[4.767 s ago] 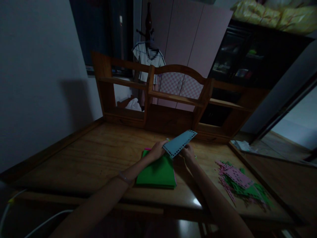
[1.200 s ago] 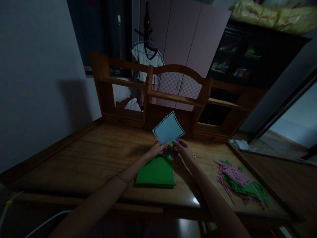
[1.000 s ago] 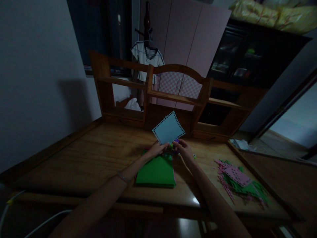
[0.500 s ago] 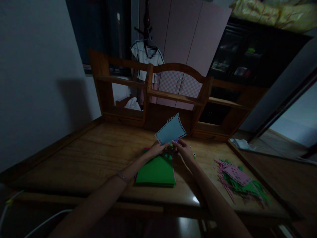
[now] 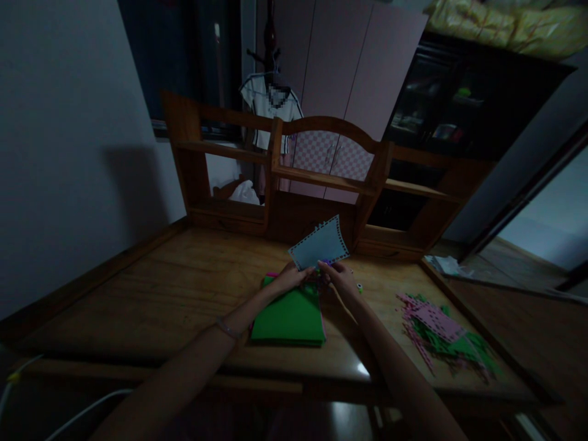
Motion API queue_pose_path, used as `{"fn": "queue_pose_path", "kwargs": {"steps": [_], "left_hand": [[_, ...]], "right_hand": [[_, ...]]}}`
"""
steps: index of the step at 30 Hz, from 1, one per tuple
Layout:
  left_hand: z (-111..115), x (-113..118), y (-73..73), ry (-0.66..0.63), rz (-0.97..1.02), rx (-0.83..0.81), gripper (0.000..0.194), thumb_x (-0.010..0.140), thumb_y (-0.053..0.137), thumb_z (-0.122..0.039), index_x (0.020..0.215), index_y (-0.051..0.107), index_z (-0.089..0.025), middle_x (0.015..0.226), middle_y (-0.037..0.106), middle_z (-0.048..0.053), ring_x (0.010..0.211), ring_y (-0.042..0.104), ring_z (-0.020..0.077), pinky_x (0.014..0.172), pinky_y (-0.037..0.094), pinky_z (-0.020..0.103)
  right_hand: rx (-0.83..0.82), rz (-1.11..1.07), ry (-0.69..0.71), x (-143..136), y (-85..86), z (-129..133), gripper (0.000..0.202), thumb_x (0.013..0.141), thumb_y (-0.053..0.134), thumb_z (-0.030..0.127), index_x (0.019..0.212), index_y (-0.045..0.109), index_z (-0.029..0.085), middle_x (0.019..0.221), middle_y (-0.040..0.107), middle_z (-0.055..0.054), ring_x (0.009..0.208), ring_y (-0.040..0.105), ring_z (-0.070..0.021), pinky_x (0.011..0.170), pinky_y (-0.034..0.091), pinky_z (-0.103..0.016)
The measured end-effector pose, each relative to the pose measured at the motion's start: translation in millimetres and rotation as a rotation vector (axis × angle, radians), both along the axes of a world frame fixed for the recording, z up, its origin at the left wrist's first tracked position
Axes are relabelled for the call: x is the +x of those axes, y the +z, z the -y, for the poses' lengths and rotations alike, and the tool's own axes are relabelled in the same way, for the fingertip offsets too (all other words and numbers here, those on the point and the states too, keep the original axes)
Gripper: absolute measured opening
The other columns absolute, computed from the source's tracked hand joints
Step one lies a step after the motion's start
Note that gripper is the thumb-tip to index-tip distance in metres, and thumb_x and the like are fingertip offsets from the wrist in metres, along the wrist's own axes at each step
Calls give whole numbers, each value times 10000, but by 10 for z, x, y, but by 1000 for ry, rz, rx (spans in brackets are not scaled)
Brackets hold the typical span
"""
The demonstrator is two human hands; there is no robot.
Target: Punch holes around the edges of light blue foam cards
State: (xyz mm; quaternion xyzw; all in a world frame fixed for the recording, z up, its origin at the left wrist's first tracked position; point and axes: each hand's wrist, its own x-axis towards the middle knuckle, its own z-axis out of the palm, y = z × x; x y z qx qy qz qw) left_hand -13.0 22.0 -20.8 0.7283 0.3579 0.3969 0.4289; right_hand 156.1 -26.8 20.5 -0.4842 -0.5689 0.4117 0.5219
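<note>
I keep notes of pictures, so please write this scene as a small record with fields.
left hand: holds light-blue sheet, holes along its edges
right hand: seems to hold small purple object, kind unclear
near left hand: green stack, some pink showing
right side: pile of pink and green pieces
surface: wooden desk
behind: white shirt, hanging
light: dim

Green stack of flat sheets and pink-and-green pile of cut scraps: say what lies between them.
Bare wooden tabletop, with the right forearm crossing over it, in the head view.

No readable text, labels or numbers can be seen.
</note>
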Motion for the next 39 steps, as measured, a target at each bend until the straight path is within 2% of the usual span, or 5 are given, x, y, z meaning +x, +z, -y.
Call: {"fn": "queue_pose_path", "kwargs": {"steps": [5,12,22,29,39], "left_hand": [[29,-16,28,7,-17,-4,488,813,480,-535,993,635,-109,696,607,42,511,467,110,447,360,210],[52,-6,82,-10,29,7,484,810,501,-512,1088,615,-134,905,652,79,640,557,145,511,421,227],[61,0,68,9,-25,-44,495,813,489,-523,1070,613,-118,802,638,68,514,474,106,439,385,210],[58,-3,65,-25,11,-54,465,805,511,-508,1033,629,-120,750,629,60,523,482,105,431,363,189],[67,-3,69,-14,10,-69,464,798,527,-490,1055,634,-119,838,662,81,571,528,133,469,387,220]], "right_hand": [[-22,-23,7,-9,-5,14,383,662,672,546,613,562,182,529,517,28,495,458,-120,489,328,-248],[6,-44,-14,0,-21,-18,370,674,677,519,601,550,180,528,503,28,496,449,-115,495,324,-245],[14,-50,-35,16,-67,-44,370,673,674,531,627,565,181,541,514,27,504,454,-115,509,328,-252],[-2,-35,-42,-5,-16,0,418,636,673,583,614,553,184,523,517,30,489,451,-116,497,333,-255],[-23,-30,-24,13,-39,-16,425,663,649,583,580,547,180,524,518,12,496,462,-120,492,353,-248]]}}
